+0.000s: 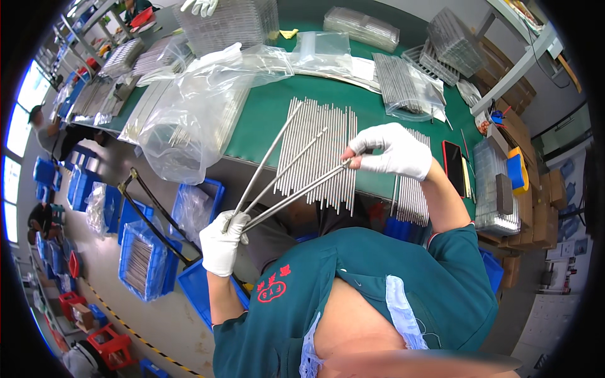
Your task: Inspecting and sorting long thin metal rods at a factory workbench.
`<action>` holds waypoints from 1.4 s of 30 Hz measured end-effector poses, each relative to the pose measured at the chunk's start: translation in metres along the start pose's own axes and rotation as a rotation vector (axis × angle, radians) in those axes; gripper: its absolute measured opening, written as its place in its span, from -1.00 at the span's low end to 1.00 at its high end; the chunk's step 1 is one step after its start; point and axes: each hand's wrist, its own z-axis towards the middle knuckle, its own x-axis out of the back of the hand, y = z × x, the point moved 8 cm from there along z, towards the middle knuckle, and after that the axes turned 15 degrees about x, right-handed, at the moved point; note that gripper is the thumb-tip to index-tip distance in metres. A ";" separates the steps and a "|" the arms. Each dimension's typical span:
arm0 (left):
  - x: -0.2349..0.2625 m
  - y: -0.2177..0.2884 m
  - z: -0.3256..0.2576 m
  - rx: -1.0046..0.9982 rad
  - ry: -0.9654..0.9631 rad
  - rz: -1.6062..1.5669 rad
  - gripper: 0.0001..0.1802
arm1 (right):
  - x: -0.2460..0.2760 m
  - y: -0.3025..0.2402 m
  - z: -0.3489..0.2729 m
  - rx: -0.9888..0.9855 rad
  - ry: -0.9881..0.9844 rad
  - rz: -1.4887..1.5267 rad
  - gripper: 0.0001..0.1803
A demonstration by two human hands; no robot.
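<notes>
- Handling a small group of held rods (269,157) looks to be the step in hand, with the ends being pinched or checked by the fingertips, though the exact purpose cannot be told
- A next move seems to call for a light, exact pinch at the far ends and a steady grasp at the near ends, since loosely fanned rods could slip or cross
- The held rods are slim, straight, round and grey with a metallic look; two lie close together toward the right, while the others spread apart up and away, their tips free
- They sit in front of the person, slanting over the near edge of the green tabletop (257,116) and partly across a row of rods (338,142) lying side by side there
- The left hand (223,242), in a white glove, is curled around the near ends of the group
- The right hand (392,151), gloved with thumb and forefinger tips bare, is narrowed to a pinch on the far ends of the close pair
- A second row of rods (413,203) lies below the right wrist, with a red-edged phone (452,169) just beyond it to the right
- A clear plastic bag (183,135) drapes over the tabletop's edge at the left
</notes>
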 end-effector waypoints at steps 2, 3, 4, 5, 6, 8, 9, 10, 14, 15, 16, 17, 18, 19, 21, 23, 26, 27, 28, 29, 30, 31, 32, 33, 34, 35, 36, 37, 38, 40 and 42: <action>-0.002 -0.002 0.002 -0.002 -0.013 0.012 -0.82 | -0.004 -0.007 0.002 0.087 -0.084 -0.186 -0.76; -0.004 -0.002 0.003 -0.004 -0.027 0.026 -0.82 | -0.004 -0.006 0.003 0.082 -0.079 -0.197 -0.76; -0.004 -0.002 0.003 -0.011 -0.020 0.065 -0.83 | -0.004 -0.005 0.004 0.077 -0.075 -0.207 -0.76; -0.003 -0.003 0.003 -0.010 -0.018 0.064 -0.83 | -0.002 -0.005 0.003 0.074 -0.060 -0.155 -0.77; -0.004 -0.005 0.004 -0.004 -0.035 0.048 -0.83 | 0.001 -0.006 0.002 0.070 -0.046 -0.102 -0.77; -0.004 -0.007 0.004 0.001 -0.055 0.031 -0.83 | 0.014 -0.002 0.002 -0.014 0.078 0.016 -0.78; -0.004 -0.006 0.003 -0.010 -0.066 0.027 -0.82 | 0.021 0.001 0.003 -0.031 0.151 0.016 -0.78; -0.005 -0.006 0.003 -0.022 -0.078 0.023 -0.82 | 0.025 -0.001 0.006 -0.054 0.151 -0.111 -0.79; -0.008 -0.006 0.001 -0.020 -0.101 0.002 -0.82 | 0.017 0.011 0.010 -0.021 0.152 0.033 -0.78; -0.008 -0.007 0.002 -0.013 -0.110 -0.002 -0.82 | 0.016 0.011 0.011 -0.021 0.152 0.033 -0.78; -0.008 -0.008 0.002 -0.005 -0.119 -0.006 -0.82 | 0.016 0.012 0.011 -0.023 0.154 0.050 -0.78; -0.008 -0.008 0.002 -0.004 -0.119 -0.006 -0.82 | 0.015 0.012 0.012 -0.025 0.157 0.066 -0.78; -0.008 -0.008 0.002 -0.006 -0.116 0.001 -0.82 | 0.015 0.012 0.012 -0.026 0.157 0.067 -0.78; -0.008 -0.008 0.002 -0.008 -0.112 0.007 -0.82 | 0.014 0.010 0.013 -0.021 0.145 0.053 -0.78; -0.009 -0.008 0.002 -0.010 -0.119 0.007 -0.82 | 0.013 0.009 0.014 -0.016 0.134 0.040 -0.79; -0.010 -0.008 0.001 -0.012 -0.125 0.005 -0.82 | 0.012 0.008 0.015 -0.020 0.133 0.045 -0.79; -0.010 -0.009 0.001 -0.003 -0.134 -0.018 -0.82 | 0.012 0.003 0.015 -0.007 0.102 -0.026 -0.79; -0.010 -0.007 0.000 -0.013 -0.130 0.014 -0.81 | 0.012 0.003 0.015 -0.008 0.102 -0.026 -0.79; -0.009 -0.006 -0.001 -0.024 -0.124 0.046 -0.80 | 0.012 0.001 0.015 0.012 0.081 -0.114 -0.79; -0.008 -0.005 0.000 -0.023 -0.124 0.045 -0.80 | 0.011 -0.002 0.015 0.032 0.060 -0.202 -0.79; -0.008 -0.006 0.000 -0.008 -0.137 0.069 -0.79 | 0.011 -0.001 0.013 0.032 0.059 -0.202 -0.79; -0.009 -0.007 0.001 0.005 -0.152 0.093 -0.78 | 0.010 0.002 0.011 0.016 0.079 -0.100 -0.79; -0.009 -0.007 0.001 0.005 -0.152 0.093 -0.78 | 0.009 0.004 0.008 0.000 0.099 0.002 -0.79; -0.012 -0.009 0.002 0.033 -0.204 0.045 -0.78 | 0.008 0.005 0.007 -0.037 0.089 0.072 -0.80; -0.016 -0.012 0.002 0.061 -0.255 -0.003 -0.77 | 0.002 0.005 0.007 -0.030 0.069 0.074 -0.80; -0.017 -0.012 0.002 0.060 -0.256 -0.003 -0.77 | -0.003 0.004 0.008 -0.024 0.048 0.075 -0.80; -0.019 -0.013 0.002 0.066 -0.258 -0.002 -0.77 | -0.002 0.003 0.008 -0.020 0.053 0.052 -0.81; -0.020 -0.013 0.002 0.072 -0.258 -0.002 -0.78 | -0.001 0.005 0.008 -0.020 0.052 0.051 -0.81; -0.020 -0.013 0.002 0.072 -0.257 -0.004 -0.78 | 0.001 0.005 0.008 0.016 0.029 0.012 -0.81; -0.020 -0.012 -0.001 0.063 -0.285 -0.015 -0.78 | 0.012 0.000 0.007 0.033 0.083 0.017 -0.81; -0.016 -0.015 0.000 0.064 -0.290 -0.024 -0.78 | 0.037 0.003 0.002 0.049 0.265 0.125 -0.79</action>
